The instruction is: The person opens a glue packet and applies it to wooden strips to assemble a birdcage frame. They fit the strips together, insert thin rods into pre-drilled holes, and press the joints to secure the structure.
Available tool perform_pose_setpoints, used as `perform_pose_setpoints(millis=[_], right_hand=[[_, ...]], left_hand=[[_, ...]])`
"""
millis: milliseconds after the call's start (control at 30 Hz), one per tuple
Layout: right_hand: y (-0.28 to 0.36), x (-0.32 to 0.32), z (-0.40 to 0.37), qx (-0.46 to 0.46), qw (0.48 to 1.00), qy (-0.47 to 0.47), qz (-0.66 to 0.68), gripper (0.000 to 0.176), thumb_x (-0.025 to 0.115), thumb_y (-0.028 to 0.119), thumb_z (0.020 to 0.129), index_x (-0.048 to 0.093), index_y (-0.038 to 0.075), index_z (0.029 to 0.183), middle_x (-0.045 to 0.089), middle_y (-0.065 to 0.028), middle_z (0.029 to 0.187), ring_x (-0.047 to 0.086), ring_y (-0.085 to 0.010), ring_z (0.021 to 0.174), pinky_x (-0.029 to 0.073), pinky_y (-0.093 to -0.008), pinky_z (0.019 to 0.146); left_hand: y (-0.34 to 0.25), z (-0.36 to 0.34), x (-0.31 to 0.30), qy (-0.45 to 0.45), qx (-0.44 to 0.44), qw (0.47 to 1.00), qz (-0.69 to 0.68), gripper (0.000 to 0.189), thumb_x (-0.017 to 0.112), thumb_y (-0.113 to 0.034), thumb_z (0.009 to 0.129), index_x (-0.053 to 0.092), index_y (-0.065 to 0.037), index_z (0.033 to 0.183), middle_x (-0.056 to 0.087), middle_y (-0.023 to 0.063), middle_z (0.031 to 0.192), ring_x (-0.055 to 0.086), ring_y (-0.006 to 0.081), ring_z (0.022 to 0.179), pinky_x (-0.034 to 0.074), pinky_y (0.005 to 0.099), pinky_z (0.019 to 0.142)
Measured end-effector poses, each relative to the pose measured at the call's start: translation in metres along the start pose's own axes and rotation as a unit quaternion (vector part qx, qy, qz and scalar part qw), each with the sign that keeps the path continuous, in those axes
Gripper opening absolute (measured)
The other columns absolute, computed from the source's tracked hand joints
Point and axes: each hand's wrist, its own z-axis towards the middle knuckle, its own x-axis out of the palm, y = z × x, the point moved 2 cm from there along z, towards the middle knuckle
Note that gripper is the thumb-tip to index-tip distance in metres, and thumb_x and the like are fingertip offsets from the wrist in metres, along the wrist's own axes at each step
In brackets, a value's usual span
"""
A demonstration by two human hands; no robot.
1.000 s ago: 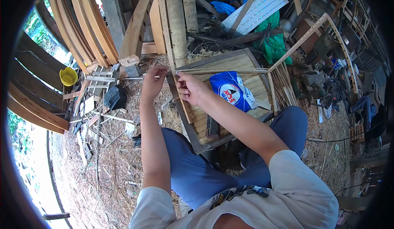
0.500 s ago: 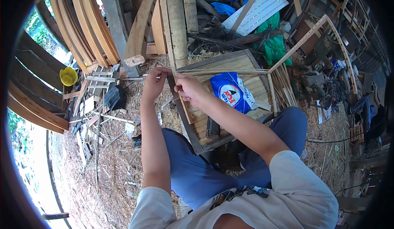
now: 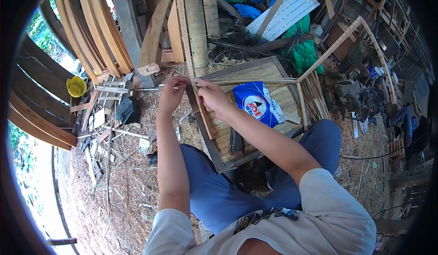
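Observation:
My left hand (image 3: 173,90) is at the joint where thin wooden strips meet, its fingers pinched together on something too small to make out. Right beside it, my right hand (image 3: 211,96) has its fingers closed around the corner of the strip frame. A long strip with evenly spaced marks (image 3: 183,26) runs up from this corner, and other thin strips (image 3: 255,79) stretch right to another joint. Beneath lies a slatted wooden panel (image 3: 223,157) with a dark border. On the panel rest a blue and white bag (image 3: 259,103) and a dark block (image 3: 236,141).
A thick wooden beam (image 3: 153,49) juts down just above my hands. The strip frame (image 3: 335,46) extends to the upper right. Wood scraps and a yellow container (image 3: 76,86) are at the left. A green plastic bag (image 3: 302,54) lies beyond the panel.
My right hand has shifted slightly, and its fingers sit a little differently at the corner. My left hand stays almost in place.

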Motion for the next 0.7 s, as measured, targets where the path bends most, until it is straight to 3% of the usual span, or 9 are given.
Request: perform_pose_setpoints(millis=[700], right_hand=[[-0.014,-0.005,0.004,0.049,0.998,0.016,0.044,0.067,0.049,0.008,0.092,0.040,0.020,0.157,0.057,-0.0007,0.076,0.034,-0.0055,0.047,0.027,-0.0234,0.045]], left_hand=[[-0.007,-0.001,0.000,0.007,0.004,1.000,0.010,0.017,0.064,0.003,0.091,0.071,-0.003,0.106,0.070,0.0072,0.106,0.067,0.0160,0.091,0.053,0.0303,0.073]])
